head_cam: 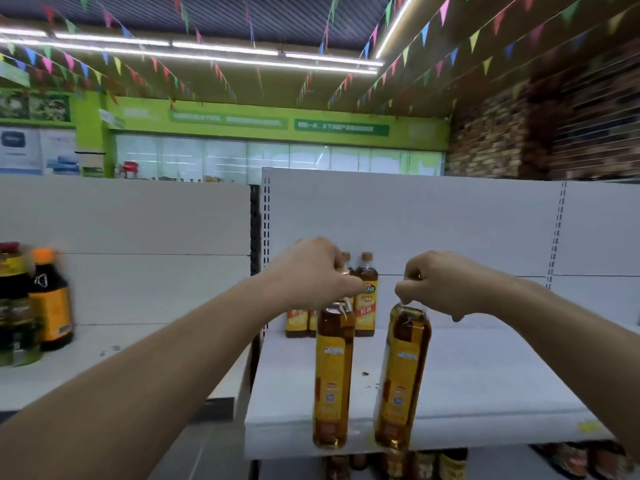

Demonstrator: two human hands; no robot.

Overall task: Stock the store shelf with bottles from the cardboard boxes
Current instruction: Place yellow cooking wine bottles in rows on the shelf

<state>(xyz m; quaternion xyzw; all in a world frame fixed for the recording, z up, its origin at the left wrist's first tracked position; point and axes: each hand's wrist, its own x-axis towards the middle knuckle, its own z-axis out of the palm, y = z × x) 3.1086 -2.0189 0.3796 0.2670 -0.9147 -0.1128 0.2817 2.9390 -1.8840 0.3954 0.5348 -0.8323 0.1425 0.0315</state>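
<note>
At the near lip of the white shelf [485, 375], head view: left hand [311, 271] curls round the left bottle [332, 375] by its neck, right hand [446, 285] pinches the right bottle [403, 375] likewise, both upright, hanging below the fingers, the stocked row [365, 299] farther back, nearer the left hand.

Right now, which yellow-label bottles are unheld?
The back cluster on the shelf; left hand grips the left bottle, right hand the right bottle.

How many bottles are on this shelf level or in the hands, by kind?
Yellow-label bottles in hand: 2, one in the left hand, one in the right hand
Yellow-label bottles at the shelf back: at least 3, partly hidden
Dark bottles on the left: 2, blurred
Total: at least 7
</note>
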